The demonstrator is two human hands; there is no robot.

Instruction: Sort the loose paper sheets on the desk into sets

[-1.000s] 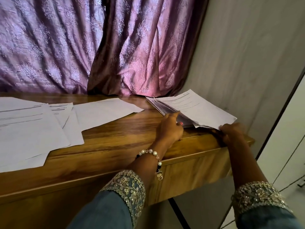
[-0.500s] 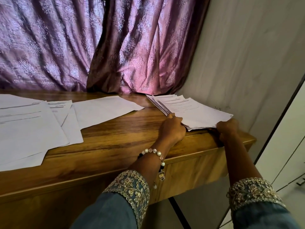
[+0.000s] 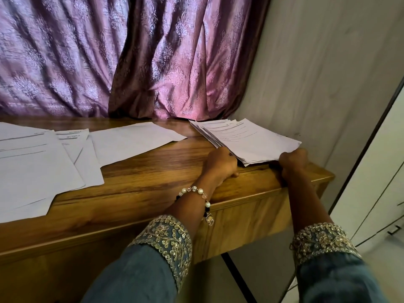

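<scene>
White fanned paper stack (image 3: 251, 141) on glossy wooden desk (image 3: 153, 171); left hand (image 3: 220, 165), right hand (image 3: 293, 159) grip edges.

At twelve o'clock we see a purple damask curtain (image 3: 135, 55) hanging in heavy folds, its hem meeting the back edge of a wooden desk (image 3: 153, 178) with warm, streaked grain. At two o'clock a pale grey wall (image 3: 323, 62) runs beside the desk's right end. At four o'clock we make out a white cabinet (image 3: 376, 176) with dark-lined edges.
</scene>
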